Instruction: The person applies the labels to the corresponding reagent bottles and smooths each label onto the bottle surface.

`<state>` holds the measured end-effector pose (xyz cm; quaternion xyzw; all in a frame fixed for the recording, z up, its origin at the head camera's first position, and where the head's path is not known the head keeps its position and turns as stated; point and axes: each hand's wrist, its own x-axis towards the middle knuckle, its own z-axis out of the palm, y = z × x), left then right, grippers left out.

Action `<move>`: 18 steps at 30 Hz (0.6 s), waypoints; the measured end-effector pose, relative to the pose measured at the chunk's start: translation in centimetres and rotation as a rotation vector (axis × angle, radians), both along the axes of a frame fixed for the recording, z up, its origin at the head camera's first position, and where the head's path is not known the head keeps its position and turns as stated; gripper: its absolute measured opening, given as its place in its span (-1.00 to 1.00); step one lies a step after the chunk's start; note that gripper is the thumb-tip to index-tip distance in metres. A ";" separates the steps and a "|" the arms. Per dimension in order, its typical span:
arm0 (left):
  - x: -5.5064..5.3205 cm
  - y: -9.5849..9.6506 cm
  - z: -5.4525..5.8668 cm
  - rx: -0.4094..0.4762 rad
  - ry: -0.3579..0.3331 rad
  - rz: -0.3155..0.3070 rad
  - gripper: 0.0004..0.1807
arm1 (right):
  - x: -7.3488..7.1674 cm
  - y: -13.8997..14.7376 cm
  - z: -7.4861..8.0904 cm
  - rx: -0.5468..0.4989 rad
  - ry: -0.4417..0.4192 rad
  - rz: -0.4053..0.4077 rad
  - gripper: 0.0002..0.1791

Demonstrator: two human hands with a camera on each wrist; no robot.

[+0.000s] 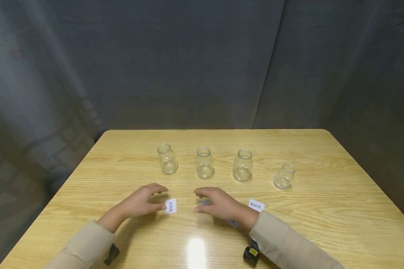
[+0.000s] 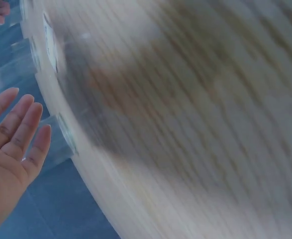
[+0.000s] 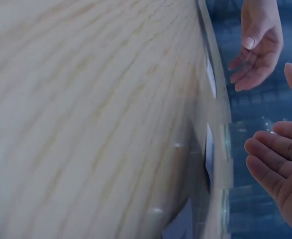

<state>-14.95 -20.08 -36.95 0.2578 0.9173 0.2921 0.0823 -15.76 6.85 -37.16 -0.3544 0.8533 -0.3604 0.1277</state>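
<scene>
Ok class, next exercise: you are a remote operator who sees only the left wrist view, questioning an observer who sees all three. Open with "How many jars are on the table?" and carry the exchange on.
Observer: The head view shows four glass jars in a loose row.
Operator: Are they all one size?
Observer: No, the jar at the right end is clearly smaller than the others.
Operator: Is the right hand holding anything?
Observer: Nothing; the right wrist view shows its palm bare.

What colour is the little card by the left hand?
The card is white with dark writing, clearest in the head view.
</scene>
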 end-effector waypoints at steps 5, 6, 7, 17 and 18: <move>-0.3 0.3 -0.4 -0.009 0.003 -0.012 -0.49 | -0.4 -0.9 -0.3 -0.009 -0.030 0.009 -0.39; -0.4 0.4 -0.5 -0.009 0.004 -0.015 -0.50 | -0.5 -1.1 -0.3 -0.012 -0.040 0.009 -0.40; -0.4 0.4 -0.6 -0.008 0.007 -0.016 -0.50 | -0.6 -1.3 -0.4 -0.015 -0.044 0.008 -0.41; -0.9 1.1 -1.4 -0.023 -0.006 -0.016 -0.52 | -1.3 -3.0 -0.9 -0.016 -0.088 -0.011 -0.44; -1.0 1.2 -1.5 -0.028 -0.002 -0.014 -0.52 | -1.3 -3.1 -0.9 -0.018 -0.094 -0.009 -0.45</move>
